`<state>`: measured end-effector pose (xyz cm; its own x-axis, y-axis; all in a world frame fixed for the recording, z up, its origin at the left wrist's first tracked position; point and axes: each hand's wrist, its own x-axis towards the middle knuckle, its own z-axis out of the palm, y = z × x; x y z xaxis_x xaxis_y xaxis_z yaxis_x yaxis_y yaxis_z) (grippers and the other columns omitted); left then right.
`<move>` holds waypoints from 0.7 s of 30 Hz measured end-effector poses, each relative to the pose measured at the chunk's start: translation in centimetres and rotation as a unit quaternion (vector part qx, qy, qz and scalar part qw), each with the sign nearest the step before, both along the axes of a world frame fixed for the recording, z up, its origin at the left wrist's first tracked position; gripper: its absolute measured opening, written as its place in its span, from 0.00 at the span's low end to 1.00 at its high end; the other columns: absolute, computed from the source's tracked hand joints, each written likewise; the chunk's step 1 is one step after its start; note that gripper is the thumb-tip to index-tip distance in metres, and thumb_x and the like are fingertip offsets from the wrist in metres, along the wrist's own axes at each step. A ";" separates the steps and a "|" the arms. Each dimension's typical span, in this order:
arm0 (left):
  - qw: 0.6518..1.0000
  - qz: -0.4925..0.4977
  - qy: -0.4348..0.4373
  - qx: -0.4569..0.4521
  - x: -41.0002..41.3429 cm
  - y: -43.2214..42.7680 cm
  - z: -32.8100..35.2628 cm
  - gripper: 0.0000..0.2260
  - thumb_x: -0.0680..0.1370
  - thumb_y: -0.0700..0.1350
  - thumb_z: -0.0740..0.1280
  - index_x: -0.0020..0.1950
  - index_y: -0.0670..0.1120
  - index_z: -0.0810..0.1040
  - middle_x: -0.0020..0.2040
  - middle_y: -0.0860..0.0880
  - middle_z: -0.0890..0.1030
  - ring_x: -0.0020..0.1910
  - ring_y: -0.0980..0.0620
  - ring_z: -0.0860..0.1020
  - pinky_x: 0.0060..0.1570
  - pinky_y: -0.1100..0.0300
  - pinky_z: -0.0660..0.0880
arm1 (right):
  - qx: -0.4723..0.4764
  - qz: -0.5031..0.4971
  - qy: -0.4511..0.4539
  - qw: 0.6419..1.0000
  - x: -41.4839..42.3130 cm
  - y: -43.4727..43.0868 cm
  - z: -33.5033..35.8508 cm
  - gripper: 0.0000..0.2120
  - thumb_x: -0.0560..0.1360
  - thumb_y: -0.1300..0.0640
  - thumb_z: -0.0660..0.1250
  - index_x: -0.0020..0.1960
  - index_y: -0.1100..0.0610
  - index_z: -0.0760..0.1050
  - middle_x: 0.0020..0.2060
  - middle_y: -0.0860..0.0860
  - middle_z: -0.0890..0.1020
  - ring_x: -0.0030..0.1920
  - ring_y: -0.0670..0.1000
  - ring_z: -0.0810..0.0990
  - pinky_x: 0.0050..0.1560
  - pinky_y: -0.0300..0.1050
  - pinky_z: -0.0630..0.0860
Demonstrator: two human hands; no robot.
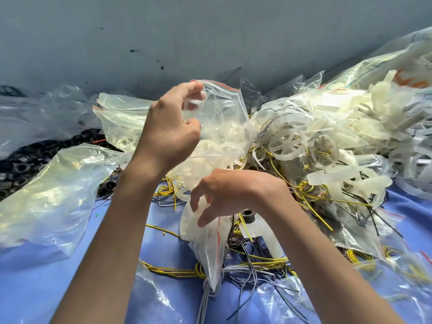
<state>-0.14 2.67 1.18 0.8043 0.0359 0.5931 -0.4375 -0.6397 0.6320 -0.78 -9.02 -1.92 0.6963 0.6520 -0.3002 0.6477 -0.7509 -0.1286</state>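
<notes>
My left hand (170, 127) is raised over the pile and pinches the red-striped mouth of a clear zip bag (224, 118), which hangs below it with white plastic parts inside. My right hand (231, 192) hovers lower, fingers loosely curled and spread, its fingertips touching a second clear bag (210, 249) that holds a white plastic piece. A white part with a black threaded nut (248, 215) lies just under the right wrist.
A blue cloth (58, 277) covers the table. Tangled yellow, black and white wires (252, 263) lie in front. Bags of white wheel-shaped parts (289, 141) pile up at right, flat clear bags (46, 202) at left, dark metal parts (28, 164) far left, a grey wall behind.
</notes>
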 end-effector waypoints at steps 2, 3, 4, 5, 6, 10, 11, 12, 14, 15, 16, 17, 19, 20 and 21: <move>1.000 0.000 0.002 0.004 0.0 0.0 0.0 0.25 0.71 0.30 0.59 0.66 0.47 0.73 0.56 0.54 0.79 0.50 0.59 0.76 0.39 0.79 0.65 | 0.020 0.006 -0.002 1.000 0.1 -0.2 0.1 0.18 0.71 0.46 0.72 0.59 0.46 0.77 0.44 0.48 0.72 0.49 0.51 0.73 0.45 0.43 0.71; 1.000 -0.001 0.004 0.005 0.1 0.0 0.0 0.25 0.71 0.30 0.59 0.67 0.47 0.73 0.56 0.54 0.79 0.50 0.60 0.76 0.39 0.79 0.65 | 0.036 0.006 -0.008 0.999 0.1 -0.3 0.3 0.18 0.70 0.47 0.73 0.58 0.46 0.78 0.42 0.47 0.72 0.47 0.50 0.74 0.43 0.42 0.71; 1.000 -0.002 0.006 0.006 0.0 0.0 0.0 0.25 0.71 0.30 0.59 0.67 0.47 0.73 0.56 0.54 0.79 0.50 0.60 0.76 0.39 0.78 0.65 | 0.053 0.006 -0.014 0.998 0.1 -0.6 0.6 0.17 0.69 0.48 0.74 0.57 0.46 0.78 0.40 0.46 0.72 0.43 0.49 0.74 0.40 0.41 0.69; 1.000 -0.005 0.008 0.005 0.0 0.1 0.0 0.25 0.71 0.30 0.59 0.66 0.47 0.73 0.56 0.55 0.79 0.50 0.61 0.76 0.38 0.78 0.65 | 0.069 0.007 -0.019 0.997 0.0 -0.9 1.0 0.17 0.68 0.48 0.75 0.56 0.46 0.78 0.37 0.45 0.73 0.39 0.46 0.73 0.37 0.40 0.69; 1.000 -0.009 0.010 0.005 0.0 0.1 0.0 0.25 0.71 0.30 0.59 0.66 0.48 0.73 0.56 0.55 0.79 0.50 0.61 0.76 0.38 0.78 0.66 | 0.085 0.008 -0.019 0.996 -0.1 -1.3 1.5 0.16 0.68 0.48 0.75 0.55 0.46 0.78 0.36 0.44 0.74 0.36 0.44 0.74 0.35 0.39 0.70; 1.000 -0.019 0.013 -0.001 0.0 0.4 0.0 0.25 0.71 0.30 0.59 0.65 0.49 0.74 0.55 0.57 0.79 0.50 0.62 0.77 0.40 0.77 0.67 | 0.182 0.007 0.006 0.983 -0.5 -3.3 3.6 0.13 0.66 0.44 0.75 0.48 0.43 0.78 0.40 0.46 0.80 0.42 0.46 0.80 0.44 0.42 0.76; 1.000 -0.020 0.013 -0.004 0.0 0.5 0.0 0.25 0.71 0.30 0.59 0.64 0.49 0.74 0.55 0.57 0.79 0.50 0.61 0.77 0.41 0.77 0.67 | 0.210 0.012 0.007 0.978 -0.6 -3.9 4.1 0.11 0.66 0.45 0.75 0.46 0.44 0.78 0.40 0.45 0.81 0.40 0.45 0.80 0.43 0.43 0.76; 1.000 -0.021 0.013 -0.007 0.0 0.6 0.0 0.25 0.71 0.29 0.59 0.64 0.49 0.74 0.55 0.56 0.80 0.50 0.60 0.77 0.42 0.76 0.68 | 0.240 0.023 0.012 0.970 -0.7 -4.5 4.5 0.09 0.67 0.47 0.75 0.45 0.45 0.79 0.38 0.45 0.81 0.38 0.44 0.79 0.41 0.42 0.75; 0.999 -0.026 0.017 -0.011 0.0 0.8 0.0 0.26 0.70 0.29 0.59 0.64 0.49 0.75 0.55 0.56 0.80 0.50 0.59 0.77 0.43 0.75 0.69 | 0.317 0.047 0.049 0.946 -0.8 -5.9 5.4 0.05 0.69 0.55 0.75 0.42 0.49 0.80 0.38 0.46 0.82 0.37 0.48 0.80 0.40 0.41 0.74; 0.999 -0.032 0.023 -0.009 0.0 0.9 0.0 0.26 0.70 0.28 0.59 0.64 0.49 0.75 0.55 0.57 0.80 0.50 0.60 0.77 0.43 0.74 0.69 | 0.367 0.054 0.078 0.926 -0.9 -6.8 5.7 0.05 0.69 0.59 0.74 0.42 0.51 0.80 0.40 0.49 0.83 0.39 0.52 0.81 0.42 0.43 0.76; 0.999 -0.041 0.031 -0.004 -0.1 1.0 0.0 0.26 0.70 0.28 0.58 0.63 0.49 0.75 0.55 0.57 0.80 0.50 0.61 0.77 0.42 0.74 0.69 | 0.423 0.059 0.101 0.899 -0.9 -7.7 6.0 0.06 0.69 0.61 0.73 0.41 0.52 0.81 0.40 0.51 0.84 0.40 0.55 0.82 0.43 0.45 0.77; 0.998 -0.051 0.040 0.004 -0.1 1.0 0.0 0.26 0.71 0.28 0.58 0.63 0.50 0.75 0.55 0.58 0.80 0.50 0.62 0.77 0.42 0.73 0.69 | 0.478 0.062 0.116 0.868 -0.9 -8.5 6.2 0.07 0.68 0.63 0.72 0.40 0.51 0.82 0.39 0.51 0.84 0.40 0.54 0.82 0.43 0.44 0.79; 0.995 -0.078 0.053 0.023 -0.2 0.8 0.0 0.25 0.73 0.28 0.60 0.63 0.51 0.75 0.56 0.59 0.80 0.51 0.65 0.76 0.42 0.75 0.69 | 0.568 0.055 0.114 0.813 -0.8 -9.5 6.4 0.07 0.67 0.63 0.71 0.39 0.52 0.82 0.37 0.48 0.84 0.37 0.50 0.82 0.42 0.40 0.78; 0.994 -0.092 0.059 0.032 -0.2 0.6 0.0 0.25 0.73 0.28 0.61 0.63 0.52 0.74 0.56 0.60 0.79 0.50 0.67 0.76 0.41 0.76 0.68 | 0.596 0.043 0.101 0.796 -0.7 -9.8 6.4 0.06 0.67 0.63 0.71 0.39 0.53 0.82 0.36 0.49 0.84 0.36 0.49 0.82 0.40 0.38 0.77; 0.992 -0.105 0.065 0.039 -0.4 0.4 0.1 0.25 0.73 0.28 0.61 0.63 0.52 0.74 0.55 0.61 0.79 0.48 0.70 0.76 0.40 0.77 0.68 | 0.610 0.022 0.085 0.788 -0.5 -9.8 6.4 0.06 0.67 0.63 0.72 0.39 0.53 0.82 0.37 0.52 0.84 0.35 0.48 0.82 0.38 0.37 0.77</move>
